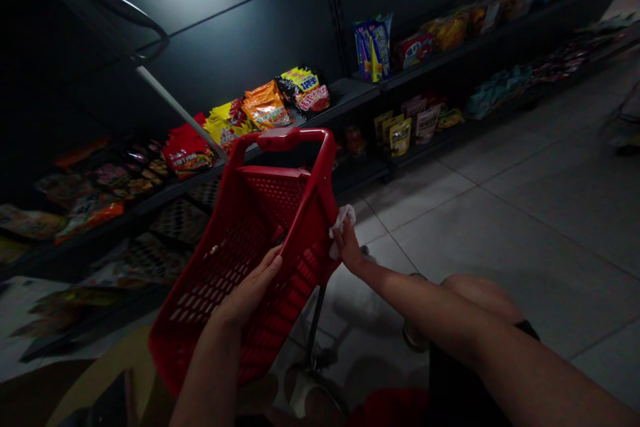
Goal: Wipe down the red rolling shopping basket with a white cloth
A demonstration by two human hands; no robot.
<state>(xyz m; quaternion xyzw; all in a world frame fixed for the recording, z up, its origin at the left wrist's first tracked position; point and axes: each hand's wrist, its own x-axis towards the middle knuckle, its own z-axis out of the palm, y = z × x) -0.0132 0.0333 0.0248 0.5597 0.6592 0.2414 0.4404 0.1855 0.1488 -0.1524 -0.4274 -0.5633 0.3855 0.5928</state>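
Observation:
A red plastic shopping cart [305, 260] with slotted sides stands tilted in the middle of the view, its handle on the far side. My left hand [257, 280] is closed over the cart's near top rim, with the fingers hidden inside the basket. Against the cart's outer side, near the handle end, my right hand [349, 248] presses a crumpled white cloth or tissue [343, 219]. The fingers of that hand are bent around the white piece and partly covered by it. Inside, the basket's visible part shows only red slotted walls.
A dark shelf [345, 95] behind the cart carries bagged instant noodles [266, 105] and blue snack packs [373, 47]. Small yellow pouches [400, 137] sit on the lower shelf. Pale floor tiles [500, 213] extend to the right. A slanted metal pole [175, 107] crosses the left side.

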